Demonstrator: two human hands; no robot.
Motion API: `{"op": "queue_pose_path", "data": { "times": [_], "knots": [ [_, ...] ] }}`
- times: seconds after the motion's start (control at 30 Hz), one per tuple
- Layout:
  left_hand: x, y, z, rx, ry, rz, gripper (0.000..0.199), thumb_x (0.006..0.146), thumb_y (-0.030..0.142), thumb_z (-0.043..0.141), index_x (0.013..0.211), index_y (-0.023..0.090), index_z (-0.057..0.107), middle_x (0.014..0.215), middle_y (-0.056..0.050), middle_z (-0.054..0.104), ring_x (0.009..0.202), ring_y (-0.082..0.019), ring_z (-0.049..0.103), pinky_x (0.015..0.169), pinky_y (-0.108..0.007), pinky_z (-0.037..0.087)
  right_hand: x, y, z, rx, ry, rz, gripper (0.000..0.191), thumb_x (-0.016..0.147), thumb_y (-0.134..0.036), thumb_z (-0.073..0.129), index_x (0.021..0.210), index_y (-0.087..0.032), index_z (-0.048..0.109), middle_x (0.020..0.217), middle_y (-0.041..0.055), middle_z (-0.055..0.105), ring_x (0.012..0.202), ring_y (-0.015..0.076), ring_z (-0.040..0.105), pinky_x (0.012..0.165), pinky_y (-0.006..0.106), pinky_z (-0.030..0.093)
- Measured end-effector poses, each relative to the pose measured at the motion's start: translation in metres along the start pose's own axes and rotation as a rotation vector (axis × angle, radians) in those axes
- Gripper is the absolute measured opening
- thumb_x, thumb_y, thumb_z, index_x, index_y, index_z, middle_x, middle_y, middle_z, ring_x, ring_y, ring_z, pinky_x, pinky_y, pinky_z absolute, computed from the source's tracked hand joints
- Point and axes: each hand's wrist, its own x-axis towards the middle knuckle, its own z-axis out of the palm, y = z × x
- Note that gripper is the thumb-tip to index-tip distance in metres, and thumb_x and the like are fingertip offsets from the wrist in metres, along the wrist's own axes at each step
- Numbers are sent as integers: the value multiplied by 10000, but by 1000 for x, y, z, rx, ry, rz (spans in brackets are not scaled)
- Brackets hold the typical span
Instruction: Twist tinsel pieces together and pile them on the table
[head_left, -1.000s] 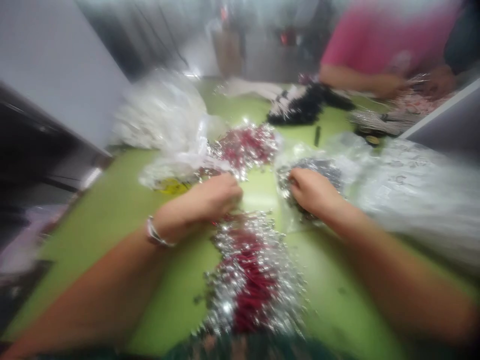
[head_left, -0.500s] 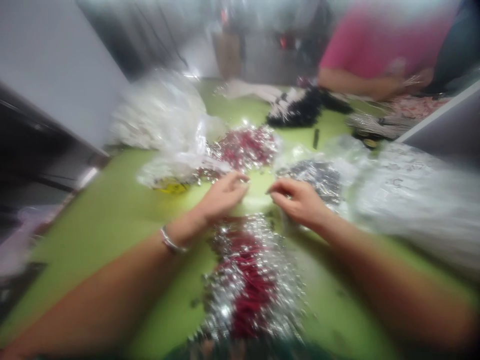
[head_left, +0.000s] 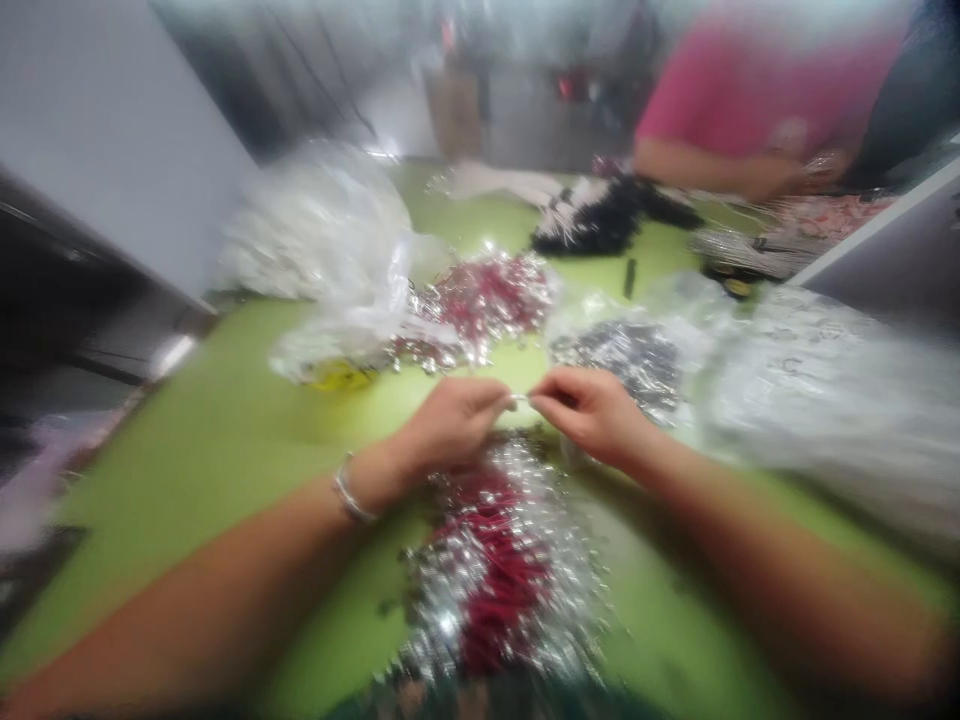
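Observation:
My left hand point(head_left: 469, 415) and my right hand point(head_left: 589, 405) meet almost fingertip to fingertip over the green table. Both are closed in a pinch on a small pale, shiny piece point(head_left: 520, 397) that bridges the narrow gap between them; its kind is too small and blurred to make out. Just below them lies a long heap of dark red strips with silvery metal ends point(head_left: 502, 560). Beyond my hands is a smaller pile of similar red and silver pieces point(head_left: 491, 290). A bag of grey metallic pieces point(head_left: 634, 360) lies right behind my right hand.
Clear plastic bags point(head_left: 315, 230) bulge at the left back, with a yellow item point(head_left: 341, 375) under their edge. More plastic point(head_left: 832, 380) covers the right. Black-ended pale bundles point(head_left: 592, 215) lie farther back. A person in a pink top point(head_left: 772, 90) works across the green table point(head_left: 187, 440).
Both hands have come closer together and a little nearer to me. The left fingers, apart before, are now pinched, and a small pale piece shows between the two hands.

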Motion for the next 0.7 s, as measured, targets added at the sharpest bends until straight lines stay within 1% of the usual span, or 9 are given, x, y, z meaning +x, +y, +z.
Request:
{"op": "queue_pose_path", "data": {
  "times": [0.1, 0.17, 0.23, 0.3, 0.4, 0.5, 0.53, 0.6, 0.7],
  "knots": [
    [-3, -6, 0, 345, 0, 242, 297, 920, 222, 428, 693, 151, 605, 576, 2, 521, 527, -108, 416, 526, -250, 314, 0, -1, -5, -8, -108, 46, 144, 810, -237, 599, 689, -166, 633, 601, -20, 600, 567, 98, 499, 575, 250, 395],
    [-5, -9, -1, 491, 0, 341, 271, 890, 174, 411, 681, 159, 583, 569, -3, 522, 511, -113, 394, 500, -257, 282, -1, -2, -6, -18, -163, 89, 146, 804, -232, 591, 675, -172, 623, 605, -17, 598, 573, 101, 506, 574, 250, 400],
    [-5, -11, -1, 537, -10, 388, 254, 870, 160, 410, 674, 163, 571, 560, -3, 523, 507, -113, 389, 490, -255, 274, -2, -4, -6, 2, -201, 143, 142, 797, -234, 592, 669, -177, 619, 612, -13, 602, 573, 104, 516, 567, 249, 409],
    [-4, -12, -3, 512, -23, 399, 252, 874, 169, 407, 687, 162, 576, 569, -3, 534, 519, -110, 405, 500, -246, 294, -2, -5, -6, 48, -229, 214, 146, 799, -250, 591, 674, -179, 620, 604, -14, 596, 547, 101, 510, 541, 246, 411],
    [-3, -9, -4, 419, -92, 374, 284, 892, 177, 391, 670, 160, 567, 570, 2, 524, 532, -104, 414, 520, -234, 323, -1, -6, -6, 79, -240, 258, 147, 800, -255, 592, 677, -180, 618, 594, -19, 588, 528, 95, 501, 521, 239, 412],
    [-2, 0, -2, 187, -233, 317, 308, 912, 192, 413, 647, 158, 565, 570, 21, 511, 536, -85, 420, 538, -208, 354, 2, -9, -8, 73, -237, 198, 121, 792, -219, 597, 683, -176, 628, 619, -17, 608, 569, 94, 525, 545, 231, 421],
    [-2, 2, -1, 97, -252, 279, 311, 917, 204, 429, 645, 157, 572, 572, 27, 514, 535, -78, 424, 541, -200, 362, 2, -9, -9, 86, -229, 187, 119, 792, -212, 600, 682, -175, 628, 617, -20, 612, 563, 90, 526, 540, 228, 421],
    [-2, 6, -1, -61, -201, 172, 293, 921, 232, 463, 677, 154, 606, 574, 32, 524, 531, -71, 434, 540, -193, 374, 3, -11, -11, 152, -168, 205, 141, 804, -224, 608, 671, -175, 612, 585, -31, 605, 492, 73, 503, 489, 219, 408],
    [0, 4, -3, -250, -46, -2, 254, 926, 271, 491, 787, 140, 658, 557, 35, 522, 511, -70, 438, 524, -197, 384, 3, -15, -12, 324, 17, 249, 149, 823, -264, 627, 703, -180, 595, 577, -39, 613, 421, 59, 484, 426, 214, 417]
  ]
}}
